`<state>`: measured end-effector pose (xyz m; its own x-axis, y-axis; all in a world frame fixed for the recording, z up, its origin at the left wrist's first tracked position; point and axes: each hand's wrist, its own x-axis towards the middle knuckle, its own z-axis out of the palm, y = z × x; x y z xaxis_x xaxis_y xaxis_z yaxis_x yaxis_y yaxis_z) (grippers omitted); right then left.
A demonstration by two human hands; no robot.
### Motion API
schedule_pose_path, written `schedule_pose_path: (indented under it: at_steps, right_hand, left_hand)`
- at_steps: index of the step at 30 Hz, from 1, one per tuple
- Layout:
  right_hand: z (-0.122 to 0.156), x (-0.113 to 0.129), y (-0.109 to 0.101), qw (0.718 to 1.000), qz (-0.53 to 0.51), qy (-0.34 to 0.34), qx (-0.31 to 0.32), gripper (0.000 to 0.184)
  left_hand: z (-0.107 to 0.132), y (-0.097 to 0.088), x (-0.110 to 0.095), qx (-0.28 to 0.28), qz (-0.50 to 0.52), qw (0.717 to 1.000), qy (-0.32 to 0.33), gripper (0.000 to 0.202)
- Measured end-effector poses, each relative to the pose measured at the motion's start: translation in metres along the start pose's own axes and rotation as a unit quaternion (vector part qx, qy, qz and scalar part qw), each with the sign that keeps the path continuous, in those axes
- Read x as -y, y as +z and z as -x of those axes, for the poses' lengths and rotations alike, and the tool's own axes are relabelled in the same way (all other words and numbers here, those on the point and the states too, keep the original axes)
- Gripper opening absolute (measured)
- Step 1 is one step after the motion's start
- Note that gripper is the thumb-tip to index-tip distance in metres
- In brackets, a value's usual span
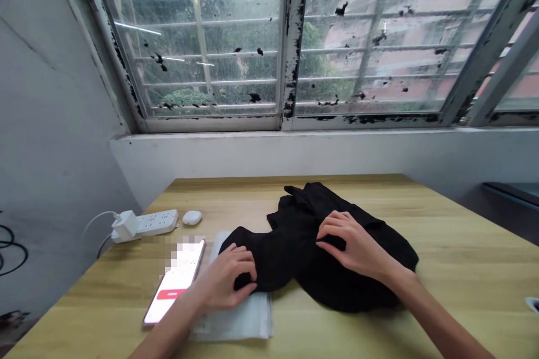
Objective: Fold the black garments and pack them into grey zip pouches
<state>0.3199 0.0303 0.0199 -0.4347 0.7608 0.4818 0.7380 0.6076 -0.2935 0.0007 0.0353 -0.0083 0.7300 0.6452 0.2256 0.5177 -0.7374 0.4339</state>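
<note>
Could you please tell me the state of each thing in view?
Left hand: curled on the black cloth
Right hand: pinching the black cloth
Black cloth: rumpled
Phone: lying flat, screen lit
Power strip: charger plugged in
White case: closed
Plastic packet: partly covered
Window frame: dark-marked

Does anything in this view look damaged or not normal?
Yes: the window frame beyond the table looks worn, with ragged dark patches breaking its pale surface. Dark blotches also mark the glass.

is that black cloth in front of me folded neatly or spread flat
Neither: the black cloth lies rumpled on the table, its outline uneven and its far end bunched into raised folds.
</note>
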Motion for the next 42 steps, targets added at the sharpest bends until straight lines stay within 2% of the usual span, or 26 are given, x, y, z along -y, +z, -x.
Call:
schedule_pose_path:
  at_steps: [3, 5, 9, 12, 16, 20, 24, 31, 38, 42]
  right_hand:
    - [0.000, -0.007, 0.002, 0.994, -0.016, 0.008, -0.111, 0.014]
    - [0.000, -0.011, 0.003, 0.989, 0.004, 0.002, -0.147, 0.017]
    - [0.000, -0.018, 0.006, 0.987, 0.094, -0.031, -0.127, 0.016]
    - [0.000, -0.022, 0.005, 0.982, 0.151, -0.035, -0.110, 0.011]
    - [0.001, -0.027, -0.001, 0.985, 0.140, -0.019, -0.098, 0.015]
    - [0.001, -0.024, -0.006, 0.995, 0.037, 0.009, -0.095, 0.016]
    - [0.000, -0.020, -0.005, 0.985, -0.048, 0.073, -0.147, 0.012]
    - [-0.001, -0.023, -0.001, 0.963, -0.068, 0.097, -0.241, 0.014]
    - [0.003, -0.022, -0.008, 0.958, -0.157, 0.080, -0.226, 0.014]
    - [0.000, -0.017, -0.005, 0.958, -0.116, 0.094, -0.246, 0.014]
  left_hand:
    - [-0.002, -0.002, 0.001, -0.103, 0.054, 0.992, -0.056, 0.013]
    - [-0.003, -0.004, 0.003, -0.171, 0.073, 0.977, -0.101, 0.017]
    - [-0.005, -0.006, 0.010, -0.250, 0.070, 0.954, -0.147, 0.020]
    - [-0.006, -0.005, 0.015, -0.289, 0.065, 0.940, -0.169, 0.019]
    - [-0.006, -0.003, 0.019, -0.321, 0.058, 0.927, -0.185, 0.019]
    - [-0.006, -0.002, 0.020, -0.333, 0.060, 0.924, -0.179, 0.017]
    - [-0.004, -0.002, 0.019, -0.333, 0.066, 0.926, -0.165, 0.017]
    - [-0.003, -0.002, 0.020, -0.273, 0.072, 0.953, -0.108, 0.011]
    - [0.000, -0.005, 0.020, -0.254, 0.039, 0.960, -0.108, 0.027]
    - [0.000, -0.005, 0.021, -0.227, 0.020, 0.966, -0.120, 0.027]
